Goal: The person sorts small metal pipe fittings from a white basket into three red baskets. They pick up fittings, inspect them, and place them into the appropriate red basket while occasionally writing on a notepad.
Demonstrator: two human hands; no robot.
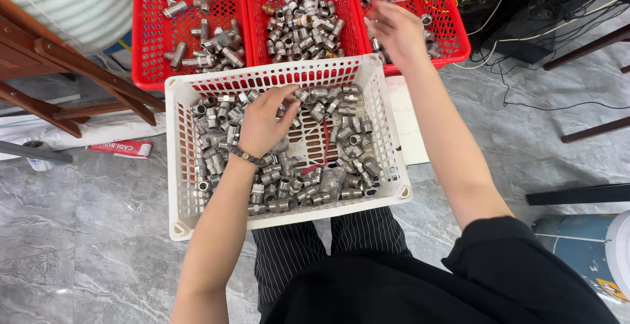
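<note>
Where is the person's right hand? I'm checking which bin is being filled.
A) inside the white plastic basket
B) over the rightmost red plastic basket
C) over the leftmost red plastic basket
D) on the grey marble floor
B: the right hand reaches over the rightmost red plastic basket, while the left hand rests among the metal pipe fittings in the white plastic basket.

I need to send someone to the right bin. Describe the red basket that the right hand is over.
Three red baskets stand in a row behind the white basket of metal fittings. The right hand hovers over the right red basket, the one nearest the black cables and holding the fewest fittings.
</note>
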